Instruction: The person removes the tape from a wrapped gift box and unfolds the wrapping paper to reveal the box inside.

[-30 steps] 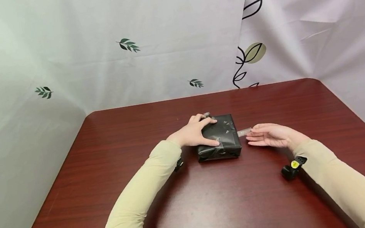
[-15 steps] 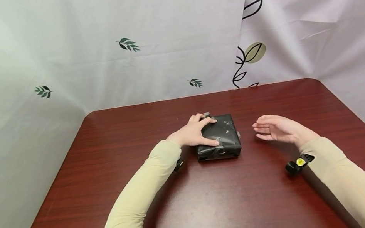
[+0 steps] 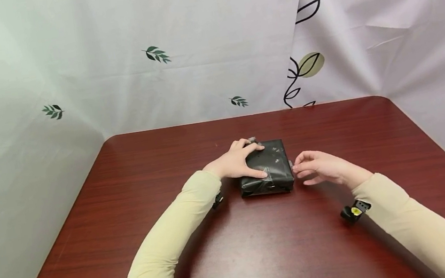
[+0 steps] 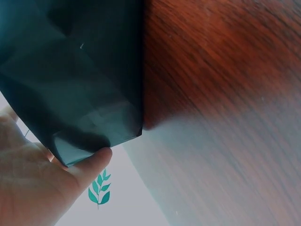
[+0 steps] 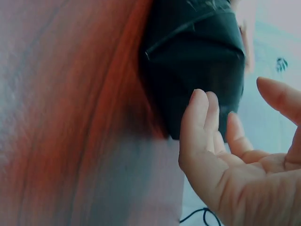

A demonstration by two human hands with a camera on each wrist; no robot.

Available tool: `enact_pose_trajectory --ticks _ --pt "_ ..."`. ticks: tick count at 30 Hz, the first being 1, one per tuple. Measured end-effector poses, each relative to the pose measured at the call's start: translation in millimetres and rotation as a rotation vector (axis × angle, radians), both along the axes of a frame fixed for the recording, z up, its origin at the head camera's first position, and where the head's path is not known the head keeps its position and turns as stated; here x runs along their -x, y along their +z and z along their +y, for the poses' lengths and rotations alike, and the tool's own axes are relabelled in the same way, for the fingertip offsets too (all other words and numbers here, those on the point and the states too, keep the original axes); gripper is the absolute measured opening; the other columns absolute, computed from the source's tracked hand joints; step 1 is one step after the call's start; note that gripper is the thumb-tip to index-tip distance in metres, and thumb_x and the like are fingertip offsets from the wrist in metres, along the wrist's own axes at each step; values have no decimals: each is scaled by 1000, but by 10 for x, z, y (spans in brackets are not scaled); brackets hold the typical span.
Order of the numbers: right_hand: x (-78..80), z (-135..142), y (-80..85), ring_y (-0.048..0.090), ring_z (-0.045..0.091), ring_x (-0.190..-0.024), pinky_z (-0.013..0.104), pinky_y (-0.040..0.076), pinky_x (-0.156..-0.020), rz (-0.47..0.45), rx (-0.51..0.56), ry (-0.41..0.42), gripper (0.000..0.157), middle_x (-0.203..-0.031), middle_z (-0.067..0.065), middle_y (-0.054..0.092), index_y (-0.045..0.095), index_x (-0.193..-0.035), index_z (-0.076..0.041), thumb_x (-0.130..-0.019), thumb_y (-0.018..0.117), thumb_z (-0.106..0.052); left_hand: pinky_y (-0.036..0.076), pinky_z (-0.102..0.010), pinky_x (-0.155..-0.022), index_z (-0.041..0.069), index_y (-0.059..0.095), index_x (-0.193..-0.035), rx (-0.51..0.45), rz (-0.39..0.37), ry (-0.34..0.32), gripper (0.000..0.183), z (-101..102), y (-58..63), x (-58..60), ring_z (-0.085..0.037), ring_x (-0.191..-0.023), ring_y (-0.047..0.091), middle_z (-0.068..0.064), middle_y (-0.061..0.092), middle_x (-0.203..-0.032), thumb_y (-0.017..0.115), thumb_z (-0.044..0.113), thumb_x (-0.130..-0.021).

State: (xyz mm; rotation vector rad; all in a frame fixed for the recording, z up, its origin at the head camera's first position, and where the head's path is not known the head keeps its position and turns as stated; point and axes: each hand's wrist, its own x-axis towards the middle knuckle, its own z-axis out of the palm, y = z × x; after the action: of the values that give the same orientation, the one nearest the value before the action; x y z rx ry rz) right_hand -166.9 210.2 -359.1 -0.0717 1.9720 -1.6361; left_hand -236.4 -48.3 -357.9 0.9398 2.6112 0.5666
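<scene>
In front of the black parcel (image 3: 275,157), a broad part of the table (image 3: 248,259) is lying open, so a hand could be passing there, between the left sleeve (image 3: 183,225) and the right sleeve (image 3: 422,225). Behind the parcel, a strip of wood is also giving passage, but the hanging cloth (image 3: 195,67) is closing the way at the far edge. The left hand (image 3: 236,161) is blocking the left side and is covering part of the top. On the right side the room is being narrow: the right hand (image 3: 324,167) is standing just beside the parcel. A dark wrist camera (image 3: 350,213) is filling some space near this sleeve.
</scene>
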Motion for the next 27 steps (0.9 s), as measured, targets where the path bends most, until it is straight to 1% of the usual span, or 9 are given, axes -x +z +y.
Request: enact_pose_trajectory --ticks 3,7,11,13,16,19,24,27 --pt "-31 -76 -15 60 14 -84 36 54 -73 10 -66 -8 21 -90 -2 58 46 -101 -6 -91 61 -16 37 -41 -102 33 41 -141 -3 -14 4 74 1 0 -2 -22 -132 25 -5 26 -146 71 56 -76" --pt "-60 -172 -32 61 15 -82 34 56 -69 29 -153 -15 34 -96 6 54 42 -108 -1 -91 61 -22 36 -42 -103 35 41 -141 4 -21 8 75 1 0 -5 -22 -134 22 -4 26 -146 70 59 -76" --pt "-82 -254 -29 63 15 -77 32 56 -64 57 -229 -20 41 -99 13 54 39 -112 2 -92 61 -27 36 -42 -103 35 40 -141 10 -15 9 76 -1 -6 -7 -22 -135 22 -4 26 -147 70 60 -75" --pt "-91 -280 -23 64 14 -75 31 56 -63 65 -244 -24 42 -100 15 54 39 -113 2 -92 61 -27 36 -43 -103 35 40 -141 13 -13 9 76 -5 -10 -8 -22 -135 22 -4 25 -147 69 60 -75" --pt "-95 -294 -21 65 15 -73 31 56 -63 73 -237 -26 43 -101 16 53 39 -114 3 -92 61 -26 37 -43 -103 35 40 -141 14 -8 12 76 -12 -12 -9 -23 -135 23 -4 26 -147 69 61 -76" --pt "-87 -297 -20 66 14 -70 32 57 -64 72 -205 -34 42 -101 17 53 38 -114 4 -92 61 -23 37 -42 -102 34 41 -141 13 10 12 76 -17 -16 -7 -23 -134 24 -5 28 -146 69 61 -76" --pt "-62 -299 -23 66 12 -64 31 57 -65 48 -138 -64 37 -94 14 52 37 -110 5 -92 61 -16 37 -42 -103 32 43 -140 7 44 6 73 -23 -14 -14 -24 -131 27 -7 31 -143 68 59 -77" --pt "-43 -299 -30 67 13 -64 31 57 -66 49 -98 -84 34 -89 11 50 37 -107 5 -90 62 -11 37 -42 -103 30 44 -140 10 66 3 69 -33 -4 -23 -25 -130 30 -9 33 -142 66 57 -80"
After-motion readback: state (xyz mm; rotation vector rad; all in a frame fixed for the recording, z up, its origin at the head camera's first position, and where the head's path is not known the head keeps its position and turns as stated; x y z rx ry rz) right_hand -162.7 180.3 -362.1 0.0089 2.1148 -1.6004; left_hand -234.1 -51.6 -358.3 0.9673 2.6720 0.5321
